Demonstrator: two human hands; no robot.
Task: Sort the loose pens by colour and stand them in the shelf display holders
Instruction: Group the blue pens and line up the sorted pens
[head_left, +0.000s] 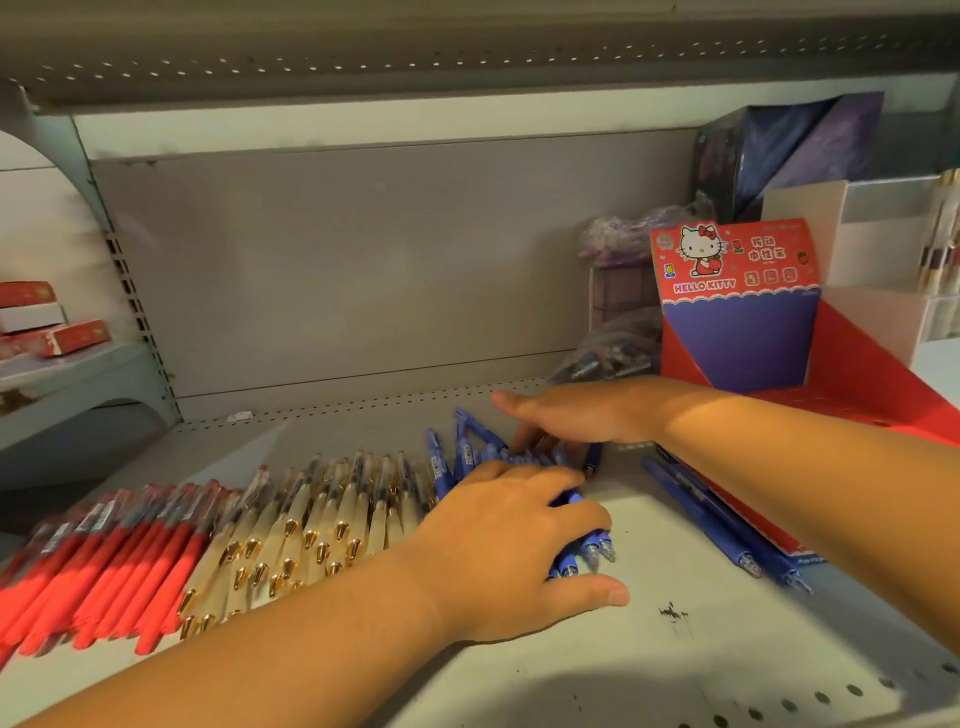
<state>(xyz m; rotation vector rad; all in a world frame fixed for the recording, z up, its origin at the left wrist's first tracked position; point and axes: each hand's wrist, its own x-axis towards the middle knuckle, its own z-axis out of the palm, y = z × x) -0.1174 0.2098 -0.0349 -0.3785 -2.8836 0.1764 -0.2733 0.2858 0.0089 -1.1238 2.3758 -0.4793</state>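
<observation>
You are working on a pale grey metal shelf (675, 649) with a perforated front edge, a plain grey back panel (337, 260) and another shelf overhead. On the neighbouring shelf to the left lie small red boxes (67, 338). At the right stands a red Hello Kitty display box (737, 332); the part of its inside you can see holds no pens. Loose on the shelf, from left to right, lie a row of red pens (104, 561), a row of cream pens (311, 519) with gold tips, then a heap of blue pens (467, 452). Two more stray blue pens (701, 519) lie just beside the box. Your left hand (498, 545) curls round a bundle of the blue pens, thumb resting on the shelf. Your right hand (576, 415) reaches across, fingers down on their far ends, thumb out; whether it pinches any you cannot tell
</observation>
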